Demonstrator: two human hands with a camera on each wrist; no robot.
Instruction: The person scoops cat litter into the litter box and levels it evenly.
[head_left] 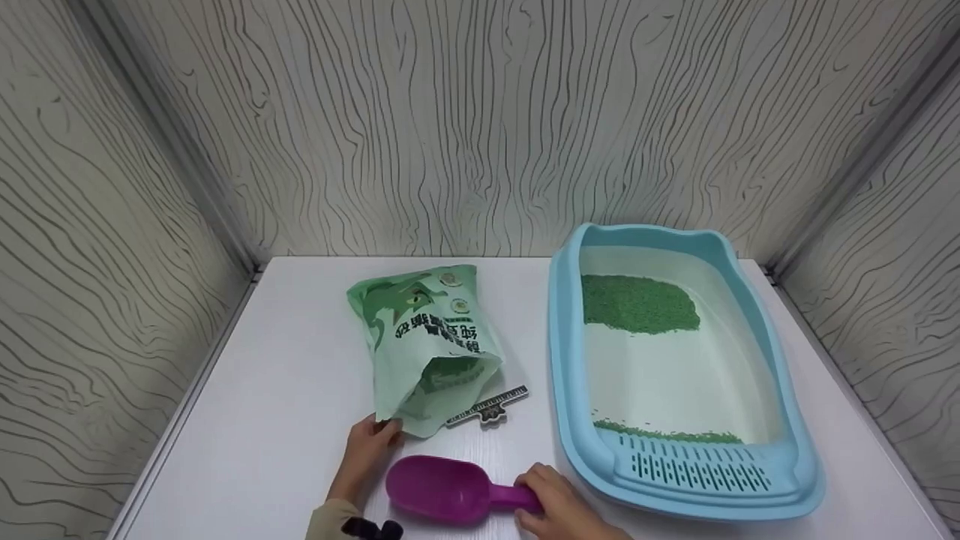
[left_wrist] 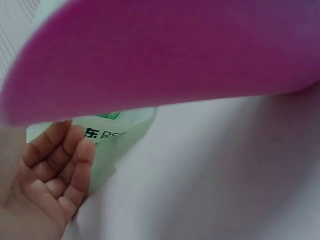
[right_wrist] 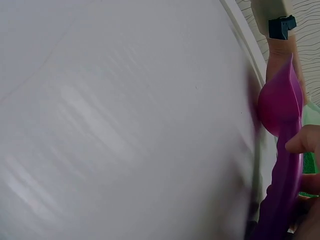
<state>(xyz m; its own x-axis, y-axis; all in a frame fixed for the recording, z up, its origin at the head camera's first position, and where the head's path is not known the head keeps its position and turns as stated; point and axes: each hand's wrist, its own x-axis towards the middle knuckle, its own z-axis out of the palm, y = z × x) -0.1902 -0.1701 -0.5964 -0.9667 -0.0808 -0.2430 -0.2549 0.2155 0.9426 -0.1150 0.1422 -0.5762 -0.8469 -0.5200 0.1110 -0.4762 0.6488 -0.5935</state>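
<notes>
A purple scoop [head_left: 442, 489] is held by its handle in my right hand [head_left: 559, 504], its bowl pointing left near the table's front. In the right wrist view, the thumb and fingers wrap the scoop handle [right_wrist: 284, 175]. My left hand [head_left: 369, 446] grips the near left corner of a green cat litter bag [head_left: 431, 337]. That bag lies on its back with its mouth gaping toward me and green pellets inside. Seen from the left wrist, the left hand's curled fingers [left_wrist: 75, 155] are at the bag's edge, partly covered by the scoop bowl.
A light blue litter box [head_left: 559, 360] stands on the right, with a patch of green pellets [head_left: 637, 304] at its far end and more along its slotted near step. Beside the bag's mouth lies a bag clip [head_left: 489, 409]. Patterned walls [head_left: 465, 127] enclose the white table [head_left: 247, 420].
</notes>
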